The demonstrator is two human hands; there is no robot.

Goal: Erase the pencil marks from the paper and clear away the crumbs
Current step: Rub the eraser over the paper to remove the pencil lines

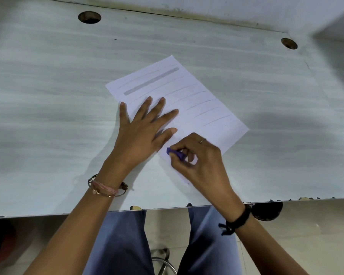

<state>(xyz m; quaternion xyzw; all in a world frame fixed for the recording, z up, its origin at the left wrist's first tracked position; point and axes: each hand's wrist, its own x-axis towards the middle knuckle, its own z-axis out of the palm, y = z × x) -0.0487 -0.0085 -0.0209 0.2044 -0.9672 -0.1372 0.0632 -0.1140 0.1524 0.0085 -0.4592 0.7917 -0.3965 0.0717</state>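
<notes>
Two bare arms are reaching up from the bottom, over legs in blue trousers [119, 245]. The left wrist is wearing thin bracelets [105, 187] and the right wrist is wearing a black band [238, 219].

The left hand [141, 133] is lying flat with its fingers spread out. It is pressing down on the near left part of the paper [197, 100], with the little finger sitting off the edge on the table [48, 96].

The right hand [199, 159] is curling its fingers and thumb round a small purple eraser [175, 152] and pinching it tight. The eraser's tip is touching the paper near the bottom corner, just beside the left thumb.

The paper is lying tilted in the middle of the pale table. It is showing thin pencil lines [205, 103] going across, and one thick grey bar [151, 81] near the far end.

Two round holes are sitting in the table top, one far left [89, 17] and one far right [289, 43].
</notes>
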